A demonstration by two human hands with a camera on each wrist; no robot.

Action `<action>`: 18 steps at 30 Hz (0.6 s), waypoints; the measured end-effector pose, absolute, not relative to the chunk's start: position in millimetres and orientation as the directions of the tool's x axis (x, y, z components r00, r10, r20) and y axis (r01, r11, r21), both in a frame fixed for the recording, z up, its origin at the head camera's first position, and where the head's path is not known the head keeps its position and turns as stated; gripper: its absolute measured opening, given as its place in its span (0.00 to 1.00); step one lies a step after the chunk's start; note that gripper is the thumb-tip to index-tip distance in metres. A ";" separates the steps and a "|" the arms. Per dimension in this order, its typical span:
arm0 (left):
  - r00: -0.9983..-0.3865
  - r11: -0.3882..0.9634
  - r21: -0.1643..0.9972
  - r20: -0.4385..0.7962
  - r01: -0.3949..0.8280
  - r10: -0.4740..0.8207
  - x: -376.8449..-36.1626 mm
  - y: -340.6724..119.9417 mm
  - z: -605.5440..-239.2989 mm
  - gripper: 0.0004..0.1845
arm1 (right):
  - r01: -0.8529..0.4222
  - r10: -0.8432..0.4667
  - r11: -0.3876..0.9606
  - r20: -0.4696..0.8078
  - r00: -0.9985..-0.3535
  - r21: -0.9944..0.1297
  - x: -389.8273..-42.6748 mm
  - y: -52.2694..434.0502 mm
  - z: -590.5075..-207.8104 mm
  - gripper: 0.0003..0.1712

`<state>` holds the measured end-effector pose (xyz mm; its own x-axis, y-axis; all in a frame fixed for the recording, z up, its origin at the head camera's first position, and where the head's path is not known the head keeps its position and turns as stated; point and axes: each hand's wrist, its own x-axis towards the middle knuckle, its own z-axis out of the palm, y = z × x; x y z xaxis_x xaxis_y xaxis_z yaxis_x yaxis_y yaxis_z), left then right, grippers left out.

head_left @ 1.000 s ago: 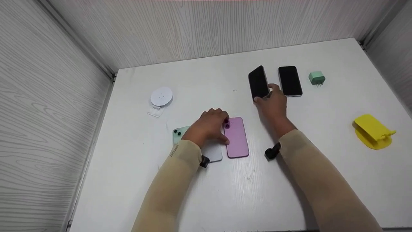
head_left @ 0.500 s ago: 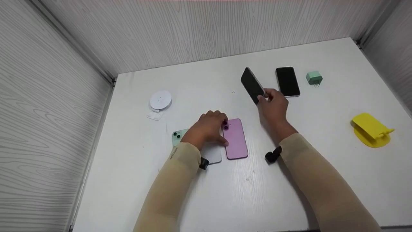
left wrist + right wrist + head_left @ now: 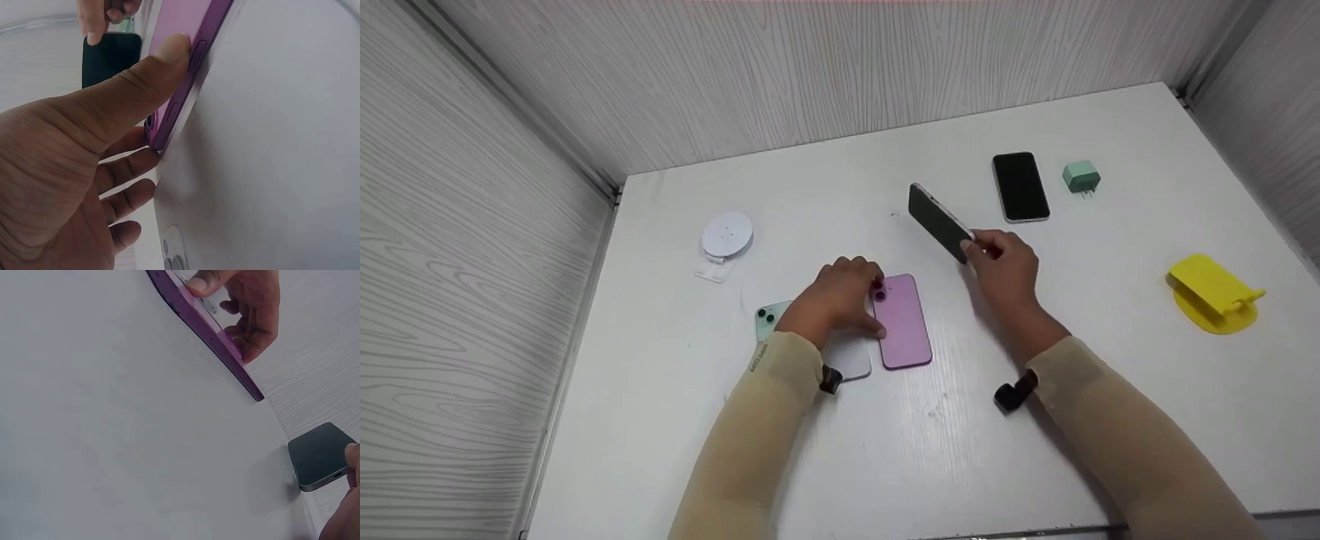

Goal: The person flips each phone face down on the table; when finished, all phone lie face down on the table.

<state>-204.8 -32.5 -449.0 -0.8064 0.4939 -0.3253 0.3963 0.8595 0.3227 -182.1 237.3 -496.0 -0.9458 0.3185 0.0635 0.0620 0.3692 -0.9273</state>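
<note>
A pink phone [image 3: 906, 326] lies back up near the middle of the table. My left hand [image 3: 844, 296] rests at its upper left corner, the thumb on the long side and a finger near the cameras. Under that hand and wrist lie a white phone [image 3: 853, 358] and a light green phone [image 3: 769, 319], both partly hidden. My right hand [image 3: 1006, 274] pinches another phone [image 3: 937, 223] by one end, thumb against its dark screen, and holds it tilted on edge. The right wrist view catches that phone's port end beside my thumb.
A phone with a black screen [image 3: 1021, 187] lies at the back right, next to a green plug adapter [image 3: 1081, 177]. Farther right sits a yellow stand-like piece [image 3: 1215, 292]. At the left is a white round disc [image 3: 727, 235]. Wood-grain panels [image 3: 810, 67] wall the table.
My right hand has drawn its phone toward me and turned it, so the screen now shows as a narrow slanted strip. The left hand has stayed at the pink phone.
</note>
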 end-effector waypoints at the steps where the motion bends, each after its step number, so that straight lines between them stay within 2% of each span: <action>1: -0.806 0.859 0.322 -0.324 0.398 0.495 -204.6 -32.4 -449.0 0.42 | 0.064 0.317 0.369 0.060 -0.946 -0.927 -178.8 238.6 -496.4 0.18; 18: -0.812 0.865 0.333 -0.331 0.376 0.481 -204.3 -30.2 -446.9 0.43 | 0.034 0.392 0.430 0.153 -0.907 -0.902 -119.9 228.5 -496.9 0.12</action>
<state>-204.3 -30.2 -446.9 -0.8121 0.4808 -0.3307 0.3761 0.8646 0.3333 -119.9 228.5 -496.9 -0.9071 0.3922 0.1529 0.0337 0.4298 -0.9023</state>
